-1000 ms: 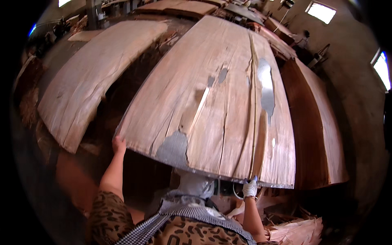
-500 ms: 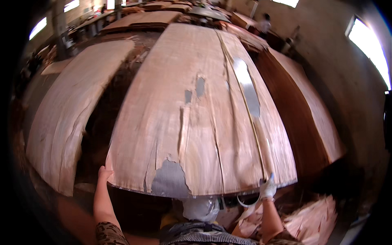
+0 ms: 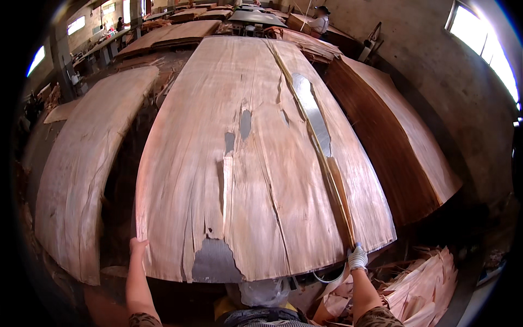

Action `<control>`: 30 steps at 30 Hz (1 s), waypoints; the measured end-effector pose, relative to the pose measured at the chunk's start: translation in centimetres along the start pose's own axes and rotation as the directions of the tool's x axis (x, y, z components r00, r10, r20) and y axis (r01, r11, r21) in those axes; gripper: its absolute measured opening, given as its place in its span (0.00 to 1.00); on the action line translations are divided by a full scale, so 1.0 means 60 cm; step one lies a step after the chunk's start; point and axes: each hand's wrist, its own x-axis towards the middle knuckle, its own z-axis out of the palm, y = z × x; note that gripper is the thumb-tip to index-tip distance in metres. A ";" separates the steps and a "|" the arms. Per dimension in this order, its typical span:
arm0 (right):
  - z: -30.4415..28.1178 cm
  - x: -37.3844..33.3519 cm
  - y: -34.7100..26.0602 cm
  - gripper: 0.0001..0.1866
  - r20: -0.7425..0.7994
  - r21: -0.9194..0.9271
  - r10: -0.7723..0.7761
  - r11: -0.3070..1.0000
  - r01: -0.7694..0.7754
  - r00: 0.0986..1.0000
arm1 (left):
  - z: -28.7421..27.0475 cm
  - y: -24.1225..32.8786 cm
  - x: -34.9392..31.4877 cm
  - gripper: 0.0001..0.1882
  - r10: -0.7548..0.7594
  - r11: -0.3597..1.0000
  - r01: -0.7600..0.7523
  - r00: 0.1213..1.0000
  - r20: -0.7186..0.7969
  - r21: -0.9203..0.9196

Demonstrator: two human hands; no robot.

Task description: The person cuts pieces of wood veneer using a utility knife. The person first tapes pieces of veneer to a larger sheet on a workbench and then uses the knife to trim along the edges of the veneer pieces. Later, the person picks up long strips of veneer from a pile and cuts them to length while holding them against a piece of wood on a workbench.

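A large pale wood veneer sheet [image 3: 196, 147] covers a long metal-topped table. Grey metal [image 3: 217, 262] shows through a ragged hole at the near edge and through smaller gaps farther up. My bare left hand [image 3: 139, 248] is closed on the sheet's near left corner, thumb side up. On the right, my right hand [image 3: 358, 258], in a white glove, is closed at the near edge, at the lower end of a long split [image 3: 327, 169] with raised, overlapping edges. Its fingertips are partly hidden. Another split and a lifted flap [image 3: 227, 185] run lengthwise near the middle.
A stack of veneer [image 3: 92, 163] stands to the left, another brown-edged stack [image 3: 392, 141] to the right. Torn veneer scraps [image 3: 425, 289] lie at the lower right. A plastic-wrapped bundle [image 3: 264, 293] is under the near edge. Farther back, a person [image 3: 320, 22] stands near the wall.
The view has shifted, and both hands sit slightly lower in it, still at the sheet's near edge. The right-hand split now shows a wider brown band near my glove.
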 end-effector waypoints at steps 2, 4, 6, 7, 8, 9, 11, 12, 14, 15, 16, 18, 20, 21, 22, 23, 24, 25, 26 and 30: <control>0.004 0.004 0.013 0.17 -0.064 -0.049 -0.033 0.998 0.030 0.997 | 0.005 -0.005 -0.010 0.20 -0.008 1.000 0.008 1.000 0.011 0.014; 0.014 0.015 -0.003 0.16 -0.054 -0.048 -0.085 0.995 0.082 0.995 | -0.017 -0.048 0.008 0.20 0.022 0.999 -0.020 0.997 -0.069 0.034; 0.017 0.039 0.007 0.14 -0.088 -0.103 -0.072 0.993 0.063 0.994 | 0.010 -0.027 0.008 0.20 -0.003 0.999 0.004 0.999 -0.042 0.044; 0.023 0.056 0.011 0.14 -0.122 -0.082 -0.087 0.994 0.078 0.989 | 0.017 -0.019 0.014 0.20 -0.003 1.000 0.004 1.000 -0.030 0.027; 0.029 0.075 0.016 0.14 -0.157 -0.062 -0.100 0.994 0.092 0.982 | 0.027 -0.011 0.021 0.20 -0.002 1.000 0.002 1.000 -0.017 0.010; 0.026 0.086 0.014 0.14 -0.141 -0.075 -0.088 0.994 0.078 0.986 | 0.033 -0.008 0.024 0.20 -0.005 1.000 0.005 1.000 -0.002 -0.003; 0.021 0.089 0.017 0.14 -0.119 -0.088 -0.081 0.994 0.071 0.990 | 0.046 -0.008 0.024 0.19 -0.018 0.995 0.023 0.998 0.052 -0.094; 0.014 0.089 0.018 0.14 -0.107 -0.099 -0.074 0.993 0.063 0.992 | 0.056 -0.003 0.024 0.19 -0.024 0.990 0.036 0.996 0.086 -0.137; 0.011 0.071 -0.021 0.21 -0.042 -0.014 -0.116 0.993 0.115 0.992 | -0.003 -0.075 0.042 0.19 0.036 0.993 -0.039 0.999 -0.035 -0.109; 0.020 0.066 -0.033 0.24 -0.030 0.027 -0.135 0.990 0.136 0.990 | -0.033 -0.096 0.050 0.18 0.068 0.993 -0.076 0.994 -0.089 -0.090; 0.015 0.054 -0.011 0.27 -0.033 0.018 -0.107 0.994 0.107 0.994 | 0.000 -0.072 0.040 0.18 0.057 0.993 -0.059 0.998 -0.031 -0.098; -0.009 0.034 0.004 0.37 -0.110 -0.005 -0.037 0.999 0.037 0.993 | 0.036 -0.019 0.015 0.19 0.034 0.994 -0.028 0.998 0.059 -0.102; -0.039 0.014 -0.040 0.38 -0.100 0.057 -0.033 0.998 0.039 0.994 | -0.021 -0.016 0.026 0.24 -0.017 0.991 0.014 1.000 0.023 0.136; -0.059 -0.005 -0.068 0.35 -0.101 0.120 -0.041 0.991 0.053 0.994 | -0.047 -0.014 0.031 0.27 -0.043 0.967 0.041 0.999 0.003 0.251; -0.056 -0.016 -0.052 0.33 -0.102 0.116 -0.060 0.991 0.071 0.993 | -0.024 0.026 0.016 0.30 0.043 0.940 0.001 0.991 -0.123 0.340; -0.054 -0.027 -0.015 0.31 -0.107 0.098 -0.052 0.993 0.062 0.993 | 0.016 0.120 -0.043 0.33 0.150 0.904 -0.048 0.966 -0.209 0.424; -0.046 -0.037 0.004 0.29 -0.103 0.107 -0.079 0.990 0.090 0.992 | 0.015 0.175 -0.095 0.36 0.259 0.858 -0.061 0.909 -0.326 0.510; -0.018 -0.043 0.007 0.21 -0.109 0.228 -0.132 0.961 0.154 0.985 | 0.013 0.175 -0.108 0.37 0.297 0.850 -0.098 0.901 -0.317 0.517; 0.002 -0.056 0.004 0.18 -0.107 0.321 -0.156 0.929 0.182 0.982 | 0.025 0.172 -0.116 0.39 0.337 0.837 -0.139 0.893 -0.298 0.530; 0.008 -0.122 -0.013 0.18 0.119 0.537 -0.149 0.841 0.063 0.982 | 0.161 0.285 -0.378 0.37 0.737 0.581 -0.807 0.576 0.353 0.103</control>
